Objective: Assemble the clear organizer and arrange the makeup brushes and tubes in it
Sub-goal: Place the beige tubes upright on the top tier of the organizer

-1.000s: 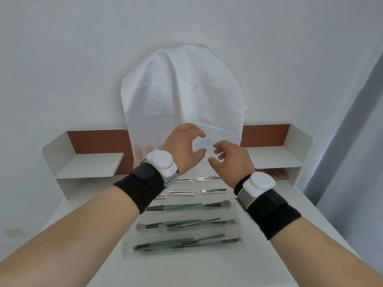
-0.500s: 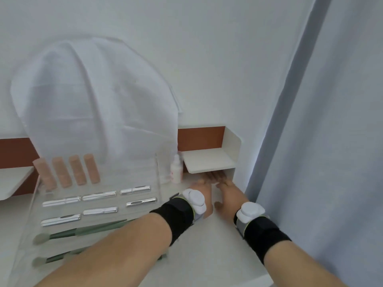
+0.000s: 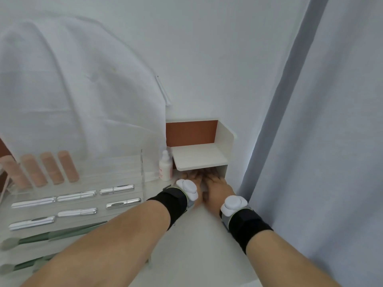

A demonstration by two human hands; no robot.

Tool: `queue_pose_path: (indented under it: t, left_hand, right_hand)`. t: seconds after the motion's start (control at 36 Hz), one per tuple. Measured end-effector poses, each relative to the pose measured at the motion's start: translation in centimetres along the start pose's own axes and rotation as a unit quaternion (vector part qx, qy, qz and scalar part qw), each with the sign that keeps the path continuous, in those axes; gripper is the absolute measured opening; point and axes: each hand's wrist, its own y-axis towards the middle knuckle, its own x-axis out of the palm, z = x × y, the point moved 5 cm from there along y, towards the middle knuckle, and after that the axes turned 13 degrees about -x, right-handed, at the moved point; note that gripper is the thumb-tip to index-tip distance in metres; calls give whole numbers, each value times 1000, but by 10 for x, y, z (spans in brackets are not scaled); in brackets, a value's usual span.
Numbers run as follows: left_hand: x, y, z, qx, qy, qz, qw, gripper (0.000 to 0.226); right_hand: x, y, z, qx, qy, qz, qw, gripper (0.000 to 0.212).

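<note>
The clear organizer stands at the left on the white table. It holds peach tubes at the back, silver tubes in the middle rows and green makeup brushes in front. My left hand and my right hand reach side by side under the small white shelf at the right. Their fingers are hidden in the shadow below the shelf, so what they touch cannot be made out.
A small white bottle stands between the organizer and the shelf. A white cloth hangs on the wall behind the organizer. A grey-blue curtain hangs close on the right. The table's front edge lies near my forearms.
My view has swung right. Both hands left the space above the organizer and moved right, under the small shelf, a little deeper than half a second ago.
</note>
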Motion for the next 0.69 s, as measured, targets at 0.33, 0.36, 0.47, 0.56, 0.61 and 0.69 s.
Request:
queue_pose_path:
  t: [0.33,0.36,0.47,0.56,0.61,0.69]
  left_hand:
    - [1,-47,2,-69,-3,28,997,86]
    - [2,-50,2,-78,-2,34,996,91]
    - [4,-56,-5,-90,-20,32,995,94]
    - [0,-63,-7,-83,-5,32,996,79]
    - [-7,-68,-5,-77,13,37,996,64]
    - [-17,-77,-6,-67,21,63,996,58]
  right_hand:
    - [-10,-18,-17,26,-37,-21,999,69]
    - [-11,-17,-19,24,-46,-36,998,66]
    - [-12,-16,-23,33,-57,-86,994,60]
    - [-14,-17,-25,45,-40,-70,996,58]
    - [-18,-19,-29,33,-26,-34,999,64]
    - [-17,-24,-31,-4,-71,-19,997,72]
